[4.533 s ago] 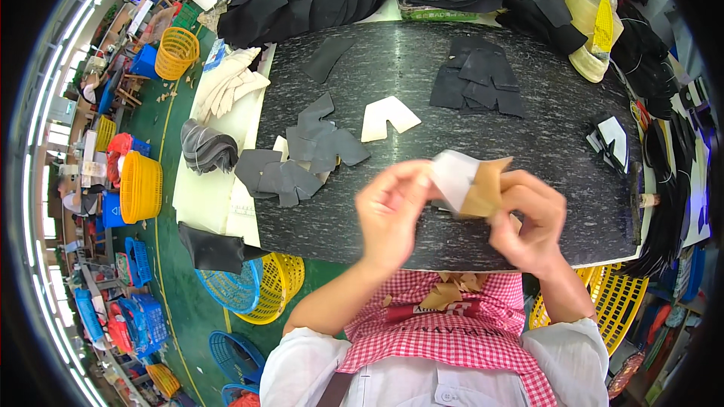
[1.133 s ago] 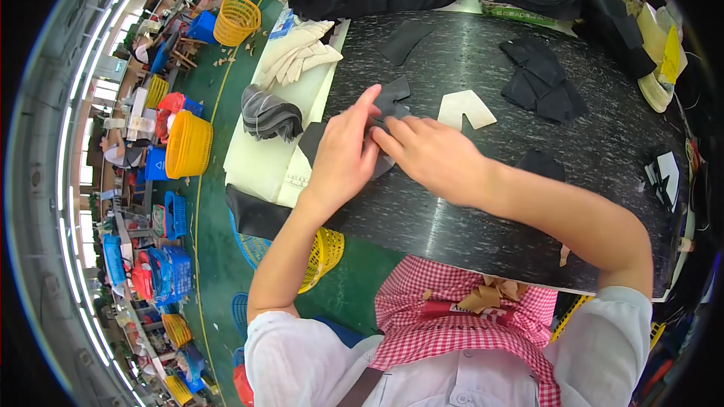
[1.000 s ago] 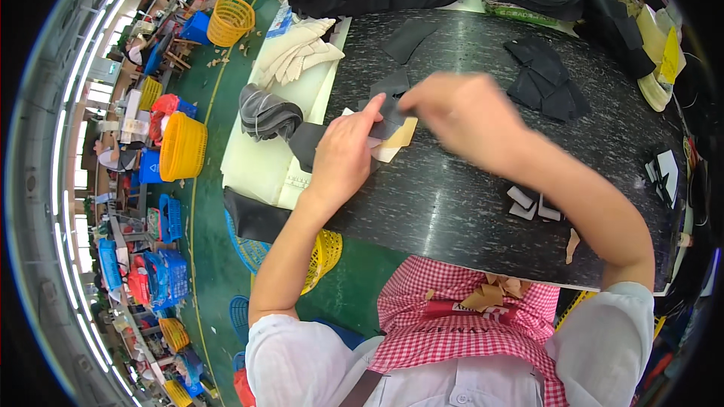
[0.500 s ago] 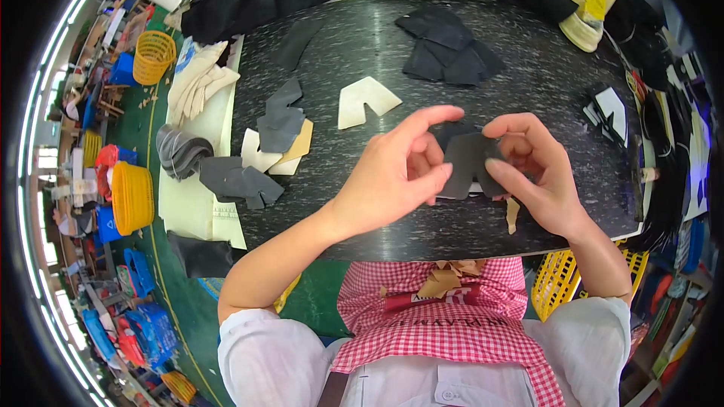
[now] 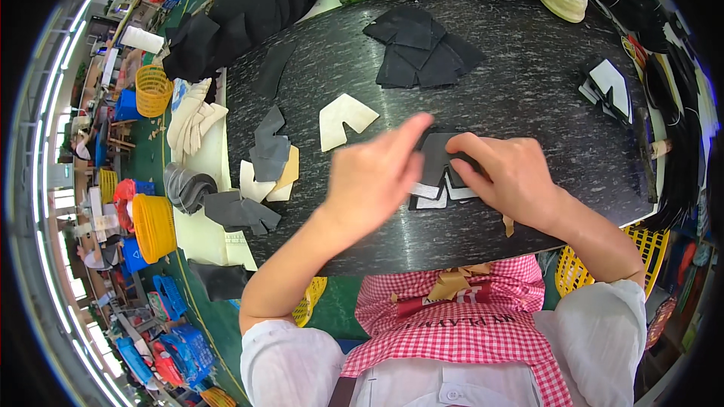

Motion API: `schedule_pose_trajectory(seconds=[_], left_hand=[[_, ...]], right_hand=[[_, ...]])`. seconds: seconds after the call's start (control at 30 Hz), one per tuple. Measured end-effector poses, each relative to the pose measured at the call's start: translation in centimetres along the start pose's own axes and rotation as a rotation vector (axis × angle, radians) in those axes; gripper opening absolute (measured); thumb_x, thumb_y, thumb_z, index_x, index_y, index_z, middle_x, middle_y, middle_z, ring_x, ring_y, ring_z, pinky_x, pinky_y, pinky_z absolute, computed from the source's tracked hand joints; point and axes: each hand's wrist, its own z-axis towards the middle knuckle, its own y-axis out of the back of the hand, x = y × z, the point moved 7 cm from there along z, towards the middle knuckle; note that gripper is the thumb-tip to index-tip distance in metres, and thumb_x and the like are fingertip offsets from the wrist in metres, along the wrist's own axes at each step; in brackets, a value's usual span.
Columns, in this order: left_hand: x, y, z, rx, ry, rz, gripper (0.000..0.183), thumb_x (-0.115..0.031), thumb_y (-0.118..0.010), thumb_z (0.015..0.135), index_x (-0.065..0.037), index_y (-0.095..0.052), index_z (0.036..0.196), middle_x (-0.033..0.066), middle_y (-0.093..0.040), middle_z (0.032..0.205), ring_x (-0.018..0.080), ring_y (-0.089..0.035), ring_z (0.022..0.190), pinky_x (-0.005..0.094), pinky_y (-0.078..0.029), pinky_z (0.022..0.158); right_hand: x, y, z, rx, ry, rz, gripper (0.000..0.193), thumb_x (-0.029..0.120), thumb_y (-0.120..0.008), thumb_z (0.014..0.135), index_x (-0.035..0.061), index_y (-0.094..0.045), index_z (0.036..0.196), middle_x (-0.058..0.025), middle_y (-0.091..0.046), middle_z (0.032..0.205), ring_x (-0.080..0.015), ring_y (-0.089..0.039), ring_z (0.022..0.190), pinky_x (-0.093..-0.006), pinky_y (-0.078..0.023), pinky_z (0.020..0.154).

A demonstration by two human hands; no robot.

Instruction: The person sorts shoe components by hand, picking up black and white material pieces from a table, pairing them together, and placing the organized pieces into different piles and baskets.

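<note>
Both hands down near the front edge of the table (image 5: 528, 53). The right hand (image 5: 513, 177) presses its fingers flat on a small stack of dark cut pieces (image 5: 437, 173), white layers peeking out underneath. The left hand (image 5: 373, 177) lies beside it, fingers extended, touching the stack's left side. These look thin, light and floppy, best pinched at an edge or corner.

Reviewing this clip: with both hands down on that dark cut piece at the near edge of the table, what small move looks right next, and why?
Probably press it flat and square it up. The right hand pins the dark cut piece onto a small stack with white undersides peeking out at its near edge, so the edges look unaligned. The left hand touches the piece's left edge with an outstretched finger, placed to nudge it.
</note>
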Motion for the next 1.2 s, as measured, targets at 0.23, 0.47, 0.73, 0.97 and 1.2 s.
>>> schedule_pose_trajectory(seconds=[0.23, 0.47, 0.73, 0.97, 1.2], left_hand=[[2.8, 4.3, 0.2, -0.144, -0.175, 0.436, 0.024, -0.004, -0.07, 0.074, -0.003, -0.064, 0.097, 0.0117, -0.066, 0.092, 0.026, -0.066, 0.08, 0.034, -0.053, 0.072], [-1.0, 6.5, -3.8, -0.468, -0.368, 0.178, 0.027, 0.011, -0.064, 0.071, -0.001, -0.066, 0.095, 0.0137, -0.068, 0.097, 0.0264, -0.068, 0.085, 0.0332, -0.055, 0.073], [-5.5, 4.2, -6.0, -0.355, -0.449, -0.123, 0.034, 0.001, -0.068, 0.07, 0.004, -0.066, 0.104, 0.0175, -0.063, 0.107, 0.0298, -0.065, 0.092, 0.0337, -0.055, 0.079], [-3.5, 1.6, -5.5, 0.037, -0.06, -0.932, 0.045, 0.006, -0.079, 0.063, 0.003, -0.064, 0.106, 0.016, -0.061, 0.107, 0.0228, -0.062, 0.098, 0.0345, -0.051, 0.085], [-2.2, 1.2, -5.2, -0.041, 0.097, -1.194, 0.027, 0.008, -0.071, 0.073, 0.002, -0.064, 0.099, 0.0132, -0.064, 0.099, 0.0222, -0.063, 0.093, 0.0345, -0.052, 0.083]], right_hand=[[1.5, 2.1, 0.5, -0.137, 0.046, 0.023, 0.014, 0.01, -0.07, 0.078, 0.0082, -0.066, 0.091, -0.002, -0.056, 0.075, -0.0144, -0.056, 0.054, -0.0281, -0.045, 0.049], [3.5, 1.5, -0.6, 0.059, -0.025, 0.432, 0.015, 0.01, -0.062, 0.087, 0.0013, -0.064, 0.1, -0.0087, -0.059, 0.083, -0.0152, -0.058, 0.068, -0.0271, -0.046, 0.059], [4.4, -0.1, -1.6, 0.047, -0.246, 0.771, 0.013, 0.01, -0.058, 0.091, -0.0017, -0.06, 0.085, -0.004, -0.057, 0.073, -0.0064, -0.052, 0.061, -0.0239, -0.04, 0.053], [6.5, 0.1, -2.0, 0.105, -0.056, 0.851, 0.013, 0.009, -0.06, 0.09, 0.0004, -0.062, 0.08, -0.0032, -0.061, 0.068, -0.0031, -0.052, 0.052, -0.0213, -0.036, 0.044], [6.5, 0.0, -1.7, 0.059, 0.035, 0.734, 0.012, 0.007, -0.061, 0.088, 0.0013, -0.062, 0.078, -0.0062, -0.064, 0.073, -0.0109, -0.058, 0.06, -0.0259, -0.044, 0.052]])
